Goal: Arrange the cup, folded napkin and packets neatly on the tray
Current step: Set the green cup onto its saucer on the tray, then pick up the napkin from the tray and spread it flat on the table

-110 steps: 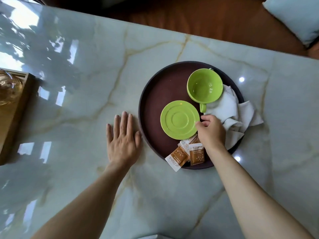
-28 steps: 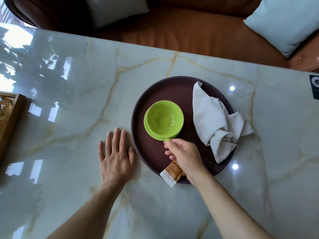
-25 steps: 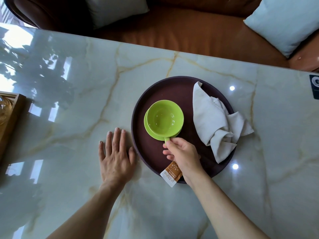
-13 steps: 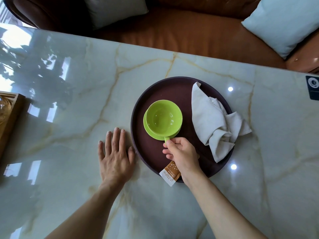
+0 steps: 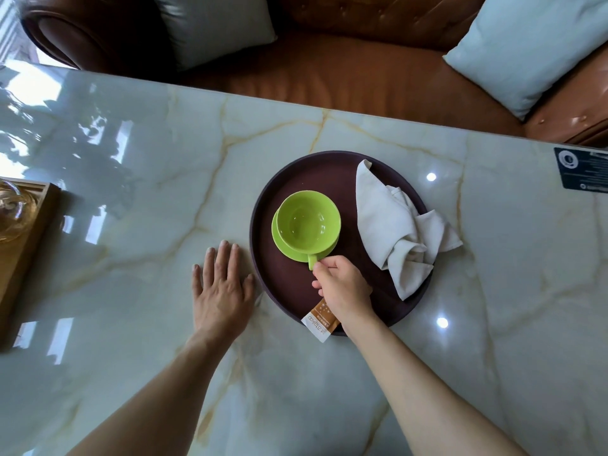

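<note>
Marble table (image 5: pixel 131 225), sofa (image 5: pixel 345 70) behind, wooden box (image 5: pixel 23 258) left, sticker (image 5: pixel 580 167) right

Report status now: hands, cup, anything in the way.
Left hand flat on table. Right hand pinches handle; cup on saucer. Napkin crumpled, overhangs tray; packet too.

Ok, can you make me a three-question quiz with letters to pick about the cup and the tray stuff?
1. Where is the cup?
A. on the saucer
B. on the napkin
C. off the tray

2. What colour is the cup?
A. white
B. green
C. brown

3. What is the right hand doing?
A. lying flat
B. lifting the napkin
C. pinching the cup's handle

Answers:
1 A, the saucer's rim shows under it.
2 B, bright green.
3 C, its fingers close on the handle; the left hand lies flat on the table.
</note>
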